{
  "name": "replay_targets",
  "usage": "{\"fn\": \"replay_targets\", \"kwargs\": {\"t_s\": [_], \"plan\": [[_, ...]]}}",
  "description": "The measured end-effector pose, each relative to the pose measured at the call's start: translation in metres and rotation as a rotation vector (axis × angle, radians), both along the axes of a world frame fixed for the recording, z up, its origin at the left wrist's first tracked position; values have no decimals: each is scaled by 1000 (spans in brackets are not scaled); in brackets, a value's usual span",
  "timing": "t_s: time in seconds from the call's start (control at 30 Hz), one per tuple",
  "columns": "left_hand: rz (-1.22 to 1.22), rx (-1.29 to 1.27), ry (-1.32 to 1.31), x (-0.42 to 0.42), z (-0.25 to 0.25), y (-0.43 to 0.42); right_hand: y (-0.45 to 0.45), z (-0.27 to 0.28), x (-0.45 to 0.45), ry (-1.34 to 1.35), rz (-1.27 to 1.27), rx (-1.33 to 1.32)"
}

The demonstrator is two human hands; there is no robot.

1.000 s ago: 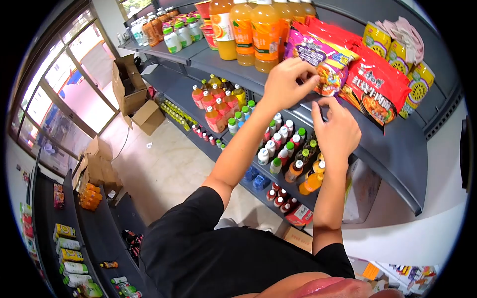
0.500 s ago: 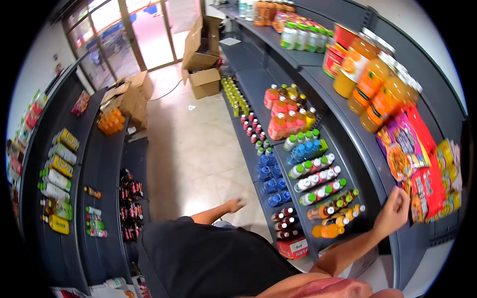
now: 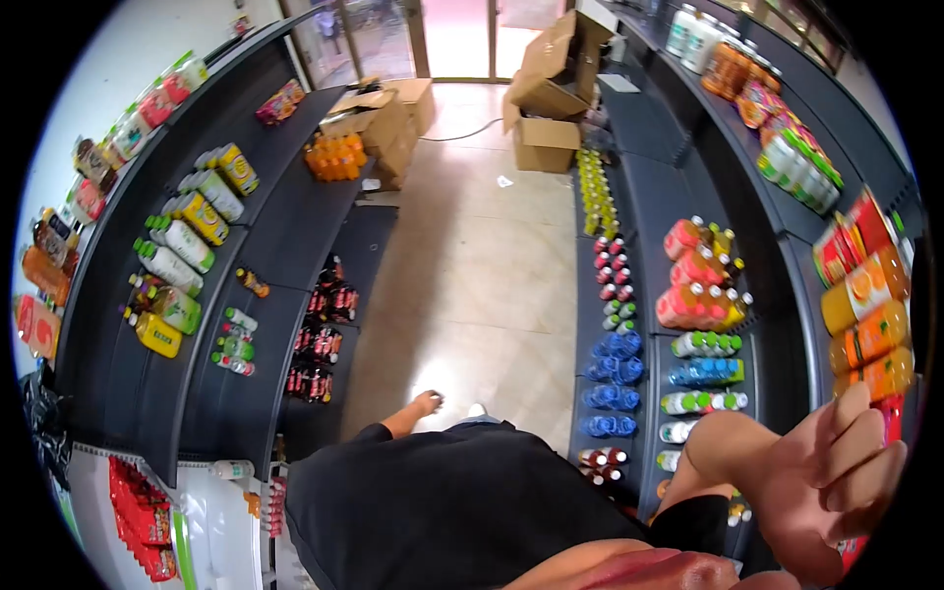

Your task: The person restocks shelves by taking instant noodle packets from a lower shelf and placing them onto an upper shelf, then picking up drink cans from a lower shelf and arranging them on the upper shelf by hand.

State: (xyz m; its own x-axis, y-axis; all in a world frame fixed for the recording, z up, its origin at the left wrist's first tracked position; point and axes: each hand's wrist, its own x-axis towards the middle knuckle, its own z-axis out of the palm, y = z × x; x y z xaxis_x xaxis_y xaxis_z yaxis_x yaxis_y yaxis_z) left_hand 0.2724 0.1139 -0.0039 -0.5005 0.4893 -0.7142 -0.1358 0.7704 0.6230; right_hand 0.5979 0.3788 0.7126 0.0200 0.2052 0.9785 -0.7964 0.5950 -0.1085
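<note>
My right hand [image 3: 836,472] is raised close to the camera at the right, with its fingers half bent and apart; nothing shows in it. Behind it, on the upper right shelf, stand large orange juice bottles [image 3: 870,334], and part of a red packet [image 3: 890,418] shows past the fingers. My left hand [image 3: 429,401] hangs low over the aisle floor, fingers loosely bent, holding nothing that I can see. The closest goods to it are dark bottles with red labels [image 3: 313,383] on the lower left shelf.
Shelves line both sides of the tiled aisle [image 3: 472,295]. Right shelves carry pink drink bottles [image 3: 693,305] and blue bottles [image 3: 610,398]; left ones carry yellow and green bottles [image 3: 182,246]. Cardboard boxes [image 3: 546,143] and a cable [image 3: 462,136] lie near the glass door.
The view has swung to the right, bringing more of the left shelves in. My right hand has left the noodle packets on the upper shelf and come up nearer the camera.
</note>
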Motion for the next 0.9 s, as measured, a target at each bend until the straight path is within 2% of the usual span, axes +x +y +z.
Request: {"fn": "replay_targets", "kwargs": {"t_s": [0.07,0.13,0.2,0.23,0.27,0.33,0.37,0.4,0.43,0.53,0.6,0.7,0.8,0.9], "plan": [[96,272,-92,0,-10,26,-21,15,-44,-108,72,-11],[-37,277,-69,-1,7,41,-8,6,-62,80,-102,-291],[-160,309,-15,-6,19,32,24,-15,-71,21,-55,-245],[-228,309,65,-12,14,20,54,-39,-70,-125,79,-50],[-194,284,74,-15,22,5,61,-46,-81,-153,111,-18],[28,125,-31,-22,4,-35,53,-42,-116,-138,135,2],[57,37,-30,-28,-7,-60,52,-40,-129,-135,150,9],[-159,102,40,-41,-28,-101,52,-39,-141,-137,168,14],[-169,-62,41,-43,-24,-127,53,-38,-152,-144,185,16],[253,-403,47,-36,-1,-170,64,-35,-185,-158,228,40],[495,-448,-69,-32,-8,-186,73,-33,-210,-161,255,55],[510,-354,-173,-27,5,-176,89,-34,-242,-155,283,73],[515,-269,-226,-31,-13,-150,107,-37,-273,-159,313,84],[471,-193,-241,-55,-28,-89,131,-36,-304,-159,330,107]]}}
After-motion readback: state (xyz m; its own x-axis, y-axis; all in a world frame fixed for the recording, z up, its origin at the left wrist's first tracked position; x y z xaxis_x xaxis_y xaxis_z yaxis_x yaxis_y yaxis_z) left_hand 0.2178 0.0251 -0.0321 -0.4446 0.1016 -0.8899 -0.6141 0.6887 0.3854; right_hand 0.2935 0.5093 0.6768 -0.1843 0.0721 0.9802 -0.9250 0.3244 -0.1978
